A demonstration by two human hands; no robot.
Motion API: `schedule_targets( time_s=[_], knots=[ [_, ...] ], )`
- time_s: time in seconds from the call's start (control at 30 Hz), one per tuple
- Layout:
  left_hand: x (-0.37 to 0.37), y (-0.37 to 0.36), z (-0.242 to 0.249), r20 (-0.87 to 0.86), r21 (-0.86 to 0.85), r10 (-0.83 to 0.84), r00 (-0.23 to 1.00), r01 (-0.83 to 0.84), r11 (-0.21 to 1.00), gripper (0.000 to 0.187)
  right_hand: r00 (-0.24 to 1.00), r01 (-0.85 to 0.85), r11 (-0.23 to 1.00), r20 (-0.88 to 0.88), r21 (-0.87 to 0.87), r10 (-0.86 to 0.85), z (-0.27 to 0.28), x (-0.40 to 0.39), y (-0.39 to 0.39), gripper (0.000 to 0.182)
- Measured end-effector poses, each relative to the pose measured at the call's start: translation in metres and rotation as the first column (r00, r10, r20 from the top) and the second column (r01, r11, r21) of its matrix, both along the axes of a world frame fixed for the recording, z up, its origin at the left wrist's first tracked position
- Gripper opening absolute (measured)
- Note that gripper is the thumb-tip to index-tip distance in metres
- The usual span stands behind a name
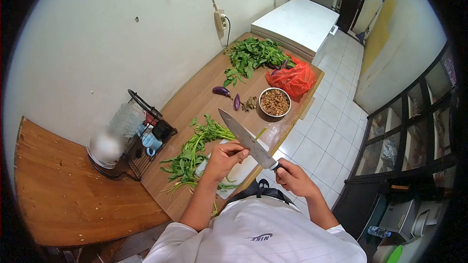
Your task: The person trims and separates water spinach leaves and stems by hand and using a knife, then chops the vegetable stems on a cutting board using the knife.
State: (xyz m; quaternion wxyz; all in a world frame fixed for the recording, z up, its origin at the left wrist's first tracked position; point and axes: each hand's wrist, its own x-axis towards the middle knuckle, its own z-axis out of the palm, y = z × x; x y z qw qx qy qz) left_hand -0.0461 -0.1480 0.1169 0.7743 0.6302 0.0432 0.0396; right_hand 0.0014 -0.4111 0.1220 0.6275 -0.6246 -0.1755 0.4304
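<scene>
Clenching the knife (247, 140) by its handle (276, 166) in the right grip (290, 178), likely for control, aiming between ten and eleven o'clock. Pinching near it with the left grip (226, 158), hard to tell on what. Greens (197, 145) at nine o'clock, handily near.

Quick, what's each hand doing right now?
Left hand: fingers pinched together at the blade; whether they hold anything small can't be told.
Right hand: closed around the handle of the knife.

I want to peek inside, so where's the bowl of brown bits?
In the head view, the bowl of brown bits is near the table's right edge, just below the red bag.
</scene>
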Motion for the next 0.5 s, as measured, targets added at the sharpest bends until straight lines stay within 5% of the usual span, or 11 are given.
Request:
schedule_targets(
  time_s=[0.27,0.5],
  knots=[
    [0.003,-0.005,-0.004,0.036,-0.066,-0.016,0.999,0.019,0.998,0.016,0.999,0.048,0.997,-0.018,0.060,-0.047,0.009,-0.002,0.004,0.023],
    [0.001,0.002,-0.006,0.007,-0.201,-0.011,1.000,0.012,0.979,0.039,0.987,0.016,0.989,-0.160,0.147,0.008,0.002,0.005,-0.004,0.041]
  ],
)
